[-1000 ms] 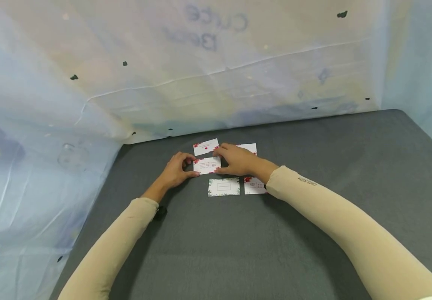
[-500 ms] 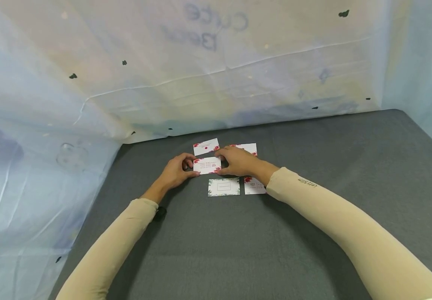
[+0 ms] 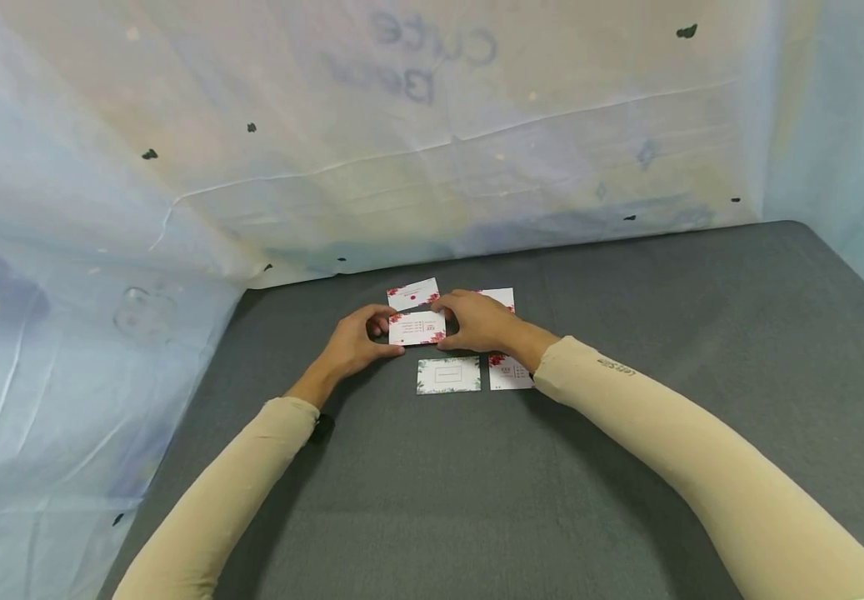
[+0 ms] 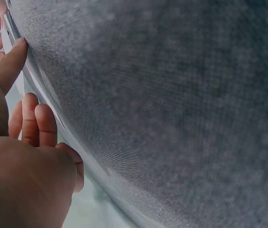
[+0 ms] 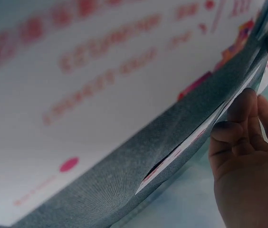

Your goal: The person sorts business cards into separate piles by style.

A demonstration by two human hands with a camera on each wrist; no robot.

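Two hands on one card [image 3: 417, 328] right now: the left hand [image 3: 352, 343] pinches its left edge between thumb and curled fingers, and the right hand [image 3: 479, 321] holds the right edge, fingers curled over it. The card sits between them, touching both, just above the grey mat [image 3: 626, 433], near the middle of a small cluster. Behind it lies a red-dot card [image 3: 412, 293], and a white card [image 3: 501, 296] peeks out from behind the right hand. Nearer the person are a green-edged card [image 3: 448, 375] and, beside that, a fifth card [image 3: 507, 372] partly under the right wrist.

I'd call this the squaring-up step, the held card being lined up among its neighbours. The next move looks to need a flat, gentle setting down with both edges level, so the thin card doesn't skew or slide onto the red-dot card just behind.

The wrist views are too close to add much: the left shows fingers [image 4: 39, 124] at the mat's edge, the right blurred red print.
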